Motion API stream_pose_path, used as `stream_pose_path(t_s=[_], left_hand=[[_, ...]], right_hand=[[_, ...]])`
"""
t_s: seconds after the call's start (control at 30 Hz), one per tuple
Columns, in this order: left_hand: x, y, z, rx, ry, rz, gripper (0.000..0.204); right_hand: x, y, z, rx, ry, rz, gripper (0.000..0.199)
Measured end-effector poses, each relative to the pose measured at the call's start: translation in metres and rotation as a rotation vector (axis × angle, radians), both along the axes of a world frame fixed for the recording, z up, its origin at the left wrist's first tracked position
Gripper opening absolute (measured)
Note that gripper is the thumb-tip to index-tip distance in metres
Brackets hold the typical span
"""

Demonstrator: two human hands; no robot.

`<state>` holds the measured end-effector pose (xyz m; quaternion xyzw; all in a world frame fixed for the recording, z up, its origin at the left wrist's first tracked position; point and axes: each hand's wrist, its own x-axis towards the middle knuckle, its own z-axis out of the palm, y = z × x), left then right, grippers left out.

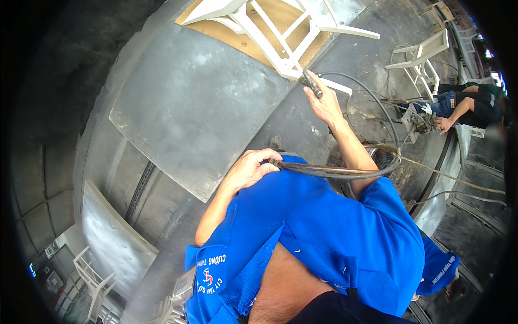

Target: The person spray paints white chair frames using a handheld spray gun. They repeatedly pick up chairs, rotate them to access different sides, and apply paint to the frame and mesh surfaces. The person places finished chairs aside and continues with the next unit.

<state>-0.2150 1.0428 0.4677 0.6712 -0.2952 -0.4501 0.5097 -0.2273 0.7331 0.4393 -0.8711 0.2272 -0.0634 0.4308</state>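
Observation:
My right hand (326, 105) is closed around a dark, slim spray gun (312, 86). A black hose (391, 121) loops from near it, out to the right and back toward my body. At my waist, my left hand (251, 168) pinches the end of a bundle of dark hoses (329, 171). What exactly sits between those fingertips is partly hidden. Just beyond the spray gun, a white wooden chair frame (280, 40) lies tipped on a tan board (216, 35), with one leg reaching out near my right hand.
A large grey metal sheet (194, 102) spreads ahead to the left. At the right, another white chair (423, 59) stands near a co-worker (475, 108), whose hand is by a cluttered device (418, 121). More white chairs (94, 281) stand lower left. A yellowish cord (453, 178) runs rightward.

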Motion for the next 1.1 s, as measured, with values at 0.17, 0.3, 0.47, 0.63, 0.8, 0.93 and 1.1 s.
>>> stream_pose_path(t_s=[0.17, 0.3, 0.47, 0.63, 0.8, 0.93, 1.1], left_hand=[[-0.005, -0.016, 0.0, 0.01, -0.025, 0.007, 0.029], [-0.011, -0.027, 0.001, 0.036, 0.009, 0.03, 0.029], [-0.02, -0.038, 0.003, 0.043, -0.004, 0.059, 0.029], [-0.028, -0.043, 0.005, 0.107, 0.001, 0.054, 0.029], [-0.031, -0.04, 0.006, 0.077, -0.013, 0.06, 0.029], [-0.029, -0.032, 0.009, 0.034, -0.033, 0.062, 0.029], [-0.026, -0.023, 0.012, -0.018, -0.066, 0.003, 0.029]], right_hand=[[0.033, 0.007, 0.025, 0.079, -0.248, 0.056, 0.054], [0.059, 0.006, 0.048, 0.071, -0.399, 0.105, 0.053], [0.075, -0.001, 0.061, -0.006, -0.419, 0.141, 0.053], [0.078, -0.008, 0.059, 0.072, -0.392, 0.127, 0.053], [0.066, -0.007, 0.048, -0.041, -0.376, 0.113, 0.053], [0.045, 0.004, 0.037, 0.03, -0.369, 0.064, 0.052], [0.034, 0.011, 0.039, -0.019, -0.408, 0.033, 0.051]])
